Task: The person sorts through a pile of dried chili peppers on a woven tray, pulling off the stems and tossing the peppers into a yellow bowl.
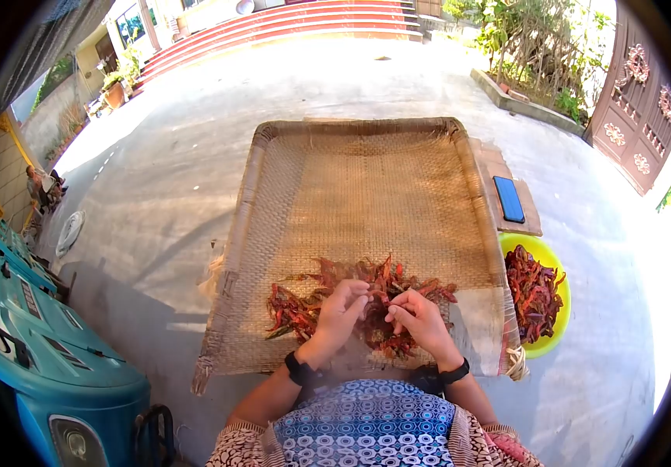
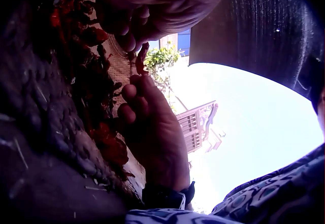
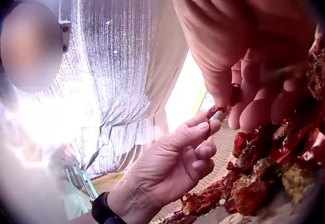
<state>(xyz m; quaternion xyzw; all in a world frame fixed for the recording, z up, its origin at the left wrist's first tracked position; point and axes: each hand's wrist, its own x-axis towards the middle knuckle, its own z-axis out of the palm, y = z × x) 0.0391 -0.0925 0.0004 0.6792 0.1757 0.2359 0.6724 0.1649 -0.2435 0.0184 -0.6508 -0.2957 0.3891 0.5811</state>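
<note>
Both hands meet over a pile of dried red chili peppers (image 1: 292,310) at the near end of a woven tray (image 1: 366,194). One small dark red chili pepper (image 3: 213,113) is between them. The left hand (image 3: 170,160) pinches one end with thumb and forefinger, its other fingers curled. At the opposite end, the right hand (image 1: 421,321) pinches the pepper with its fingertips, as the left wrist view also shows the pepper (image 2: 141,61) spanning the two hands. The left hand (image 1: 341,315) and right hand hover low above the pile, wrists banded in black.
A yellow-green basin (image 1: 559,323) full of dark red peppers stands right of the tray. A blue-screened phone (image 1: 509,199) lies on cardboard (image 1: 532,219) behind it. At left is a teal vehicle (image 1: 71,350). Red-edged steps (image 1: 289,27) rise across the paved yard.
</note>
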